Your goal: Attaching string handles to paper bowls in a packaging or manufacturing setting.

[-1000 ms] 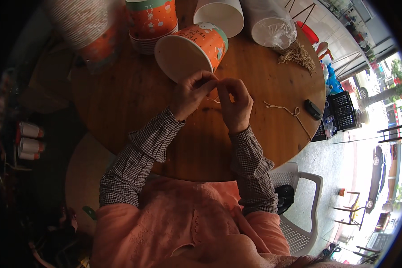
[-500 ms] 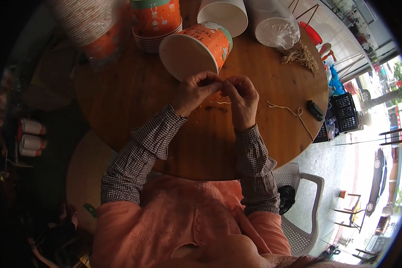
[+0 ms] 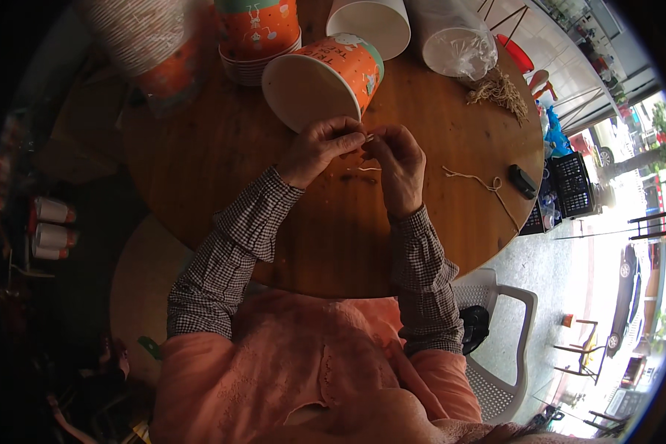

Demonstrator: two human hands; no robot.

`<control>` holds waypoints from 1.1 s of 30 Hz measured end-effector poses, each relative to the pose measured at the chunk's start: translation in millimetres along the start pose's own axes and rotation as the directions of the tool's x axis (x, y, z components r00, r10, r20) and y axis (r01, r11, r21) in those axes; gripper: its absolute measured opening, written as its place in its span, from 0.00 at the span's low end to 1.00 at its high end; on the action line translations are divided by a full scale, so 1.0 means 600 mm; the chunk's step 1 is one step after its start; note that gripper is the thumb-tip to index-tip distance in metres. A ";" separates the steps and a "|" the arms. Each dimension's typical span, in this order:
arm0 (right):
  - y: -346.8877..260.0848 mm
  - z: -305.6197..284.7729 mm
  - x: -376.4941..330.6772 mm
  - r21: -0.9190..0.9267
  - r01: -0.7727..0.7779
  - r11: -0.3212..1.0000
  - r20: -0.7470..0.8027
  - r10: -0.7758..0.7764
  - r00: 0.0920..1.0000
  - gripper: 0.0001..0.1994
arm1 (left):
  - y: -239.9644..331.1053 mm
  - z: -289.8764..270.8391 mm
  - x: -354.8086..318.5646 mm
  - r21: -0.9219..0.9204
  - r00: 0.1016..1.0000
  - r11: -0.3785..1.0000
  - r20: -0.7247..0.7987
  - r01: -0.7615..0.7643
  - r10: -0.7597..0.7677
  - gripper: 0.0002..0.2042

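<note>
Head view, frame centre: left hand (image 3: 320, 150) and right hand (image 3: 399, 164) pinch thin pale string (image 3: 365, 138) between fingertips, limp, light, best gripped near its end.

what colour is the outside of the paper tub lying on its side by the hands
Orange with a teal band near the base; the paper tub shows best in the head view, its only view.

String (image 3: 368, 138) between fingers (image 3: 354, 135) too small
</note>
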State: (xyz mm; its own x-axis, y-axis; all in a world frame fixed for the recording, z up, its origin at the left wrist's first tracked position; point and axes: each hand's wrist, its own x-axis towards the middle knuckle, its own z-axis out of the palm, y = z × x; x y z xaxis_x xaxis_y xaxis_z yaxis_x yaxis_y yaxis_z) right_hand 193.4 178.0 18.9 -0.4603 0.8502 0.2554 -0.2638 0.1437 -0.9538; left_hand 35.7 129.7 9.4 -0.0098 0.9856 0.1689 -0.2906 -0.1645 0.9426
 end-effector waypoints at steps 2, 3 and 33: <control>-0.002 0.003 0.002 0.111 -0.084 0.990 0.029 0.081 0.996 0.05 | 0.001 -0.008 -0.001 0.001 0.999 1.000 0.032 0.002 -0.002 0.08; 0.000 0.003 0.001 0.110 -0.083 0.990 0.028 0.081 0.996 0.05 | 0.000 -0.013 -0.001 -0.011 0.999 1.000 0.048 0.006 -0.005 0.07; -0.014 -0.006 0.005 -0.378 0.242 0.894 0.072 -0.233 0.970 0.07 | 0.007 0.002 -0.004 0.153 0.991 0.982 -0.051 -0.111 0.120 0.08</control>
State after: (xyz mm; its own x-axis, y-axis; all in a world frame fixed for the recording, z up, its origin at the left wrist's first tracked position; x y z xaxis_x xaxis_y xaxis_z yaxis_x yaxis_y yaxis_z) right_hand 197.5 181.4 26.9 -0.4459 0.7548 0.4810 -0.0269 0.5259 -0.8501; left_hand 35.7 126.4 13.1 -0.0935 0.9595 0.2657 -0.1381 -0.2768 0.9510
